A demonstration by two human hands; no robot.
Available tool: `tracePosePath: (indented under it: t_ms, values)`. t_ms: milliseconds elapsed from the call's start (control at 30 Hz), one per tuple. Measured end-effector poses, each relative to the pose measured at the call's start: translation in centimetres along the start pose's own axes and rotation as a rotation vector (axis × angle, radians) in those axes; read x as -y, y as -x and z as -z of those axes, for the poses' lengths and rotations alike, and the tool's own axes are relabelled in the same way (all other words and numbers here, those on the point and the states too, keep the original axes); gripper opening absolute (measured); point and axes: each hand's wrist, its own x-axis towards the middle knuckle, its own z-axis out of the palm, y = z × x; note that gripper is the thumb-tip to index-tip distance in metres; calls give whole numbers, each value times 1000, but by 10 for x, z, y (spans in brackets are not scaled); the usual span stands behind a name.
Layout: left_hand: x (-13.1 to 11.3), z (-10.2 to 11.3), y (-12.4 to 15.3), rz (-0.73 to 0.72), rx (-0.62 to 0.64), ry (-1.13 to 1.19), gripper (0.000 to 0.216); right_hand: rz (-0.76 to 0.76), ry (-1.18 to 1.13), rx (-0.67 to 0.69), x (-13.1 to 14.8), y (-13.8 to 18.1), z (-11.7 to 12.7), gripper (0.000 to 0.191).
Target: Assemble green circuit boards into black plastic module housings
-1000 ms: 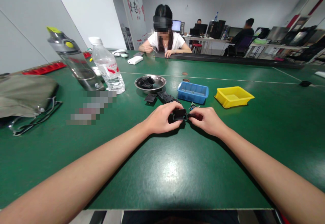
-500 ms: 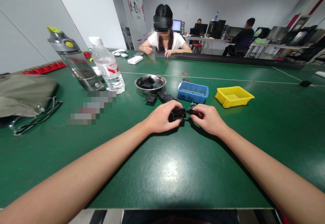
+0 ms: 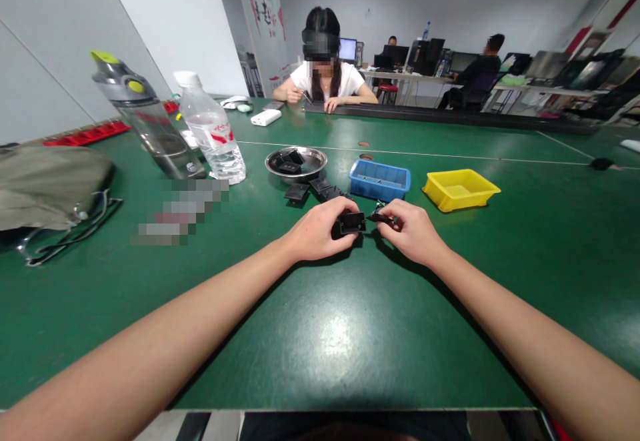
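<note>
My left hand [image 3: 319, 231] is closed around a small black plastic part [image 3: 351, 222] held just above the green table [image 3: 320, 334]. My right hand [image 3: 411, 231] pinches a small dark piece [image 3: 379, 217] right beside that part, fingertips nearly touching it. Several more black parts [image 3: 320, 191] lie on the table just beyond my hands, and others sit in a round metal dish [image 3: 296, 162].
A blue tray [image 3: 379, 181] and a yellow tray [image 3: 461, 189] stand behind my hands. Two water bottles [image 3: 213, 131] and a grey bag [image 3: 47, 187] are at the left. A person in a white shirt [image 3: 325, 77] sits at the table's far side.
My right hand has shifted slightly up and left, its fingers now pinching the small piece closer to the black part. My left hand has hardly moved.
</note>
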Motion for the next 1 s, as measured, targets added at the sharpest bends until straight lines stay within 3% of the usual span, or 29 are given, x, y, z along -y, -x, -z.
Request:
tracePosePath:
  t_ms: [333, 1000]
  values:
    - [0, 1, 0, 16, 11, 1, 28, -50, -84, 39, 1, 1, -1, 3]
    - [0, 1, 0, 6, 16, 1, 28, 5, -47, 9, 1, 0, 0, 9]
